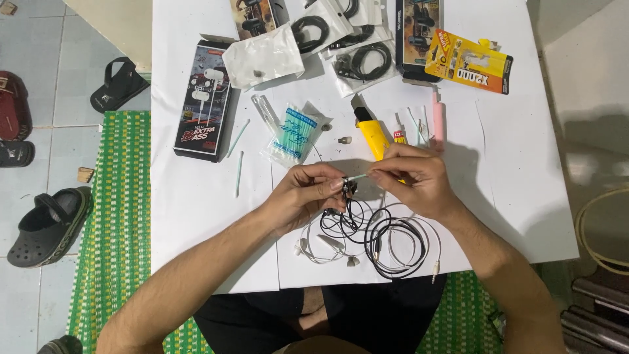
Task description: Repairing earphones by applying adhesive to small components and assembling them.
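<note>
Swab (357, 177) lies level between left hand (308, 193) and right hand (416, 177), tip leftward.

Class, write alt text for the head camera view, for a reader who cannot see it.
Two bare hands work over a white table: the left hand pinches a small black earphone part while the right hand touches a cotton swab to it. Tangled black and white earphone cables lie below, with a swab packet, a yellow utility knife and earphone packages beyond.

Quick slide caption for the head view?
Left hand pinches a small earphone part while right hand applies a cotton swab.
</note>
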